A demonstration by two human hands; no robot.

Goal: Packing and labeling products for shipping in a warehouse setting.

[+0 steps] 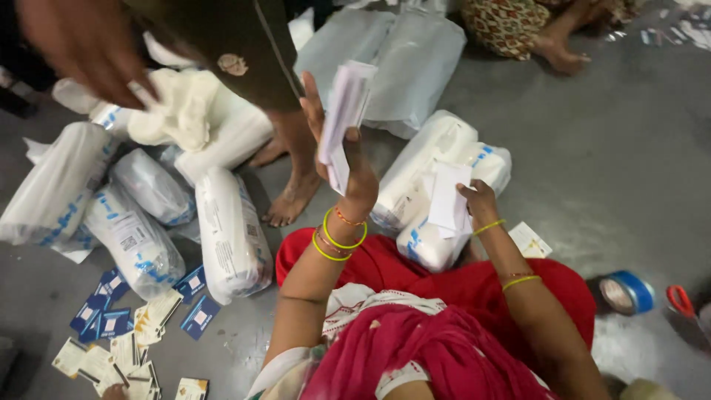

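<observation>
My left hand is raised and shut on a stack of white paper slips, held upright. Yellow and red bangles circle that wrist. My right hand is lower and to the right, pinching a single white slip over a white plastic-wrapped bundle. Red cloth covers my lap below both arms.
Another person stands at the upper left, bare feet on the grey floor, a hand holding white cloth. Wrapped bundles lie at left. Blue and cream cards are scattered at lower left. A blue tape roll and red-handled scissors lie at right. A seated person's foot is at the top.
</observation>
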